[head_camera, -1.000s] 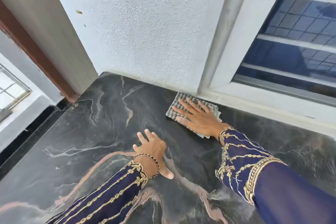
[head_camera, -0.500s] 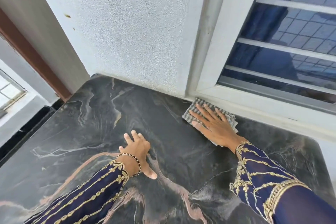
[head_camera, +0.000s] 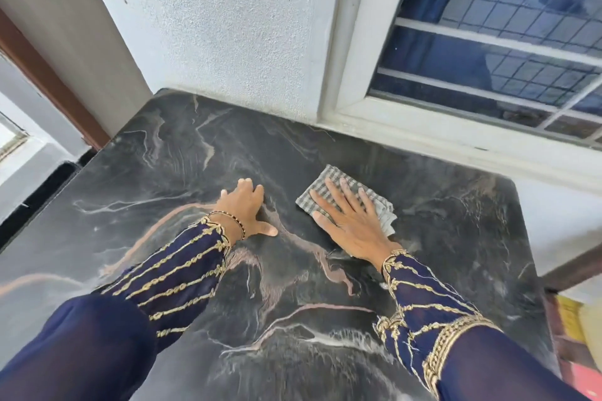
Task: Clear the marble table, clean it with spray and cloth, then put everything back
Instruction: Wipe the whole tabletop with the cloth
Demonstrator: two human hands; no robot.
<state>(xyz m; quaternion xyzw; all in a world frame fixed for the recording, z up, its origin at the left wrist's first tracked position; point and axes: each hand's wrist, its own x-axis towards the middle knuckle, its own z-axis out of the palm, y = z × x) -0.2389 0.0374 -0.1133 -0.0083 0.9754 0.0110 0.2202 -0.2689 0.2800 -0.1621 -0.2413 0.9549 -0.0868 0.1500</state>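
Note:
The dark marble table with pale and pink veins fills the lower view, and nothing stands on it. A folded grey checked cloth lies on the marble, right of centre. My right hand presses flat on the cloth with its fingers spread and straight. My left hand rests palm down on the bare marble just left of the cloth, thumb stretched out to the right. The spray bottle is out of sight.
A rough white wall and a white window frame with a grille border the table's far edge. On the left the table ends above a floor beside a brown door frame. Past the right edge there are coloured objects.
My right hand has slid the cloth from the far edge by the window frame back toward me. My left hand has stayed planted on the marble.

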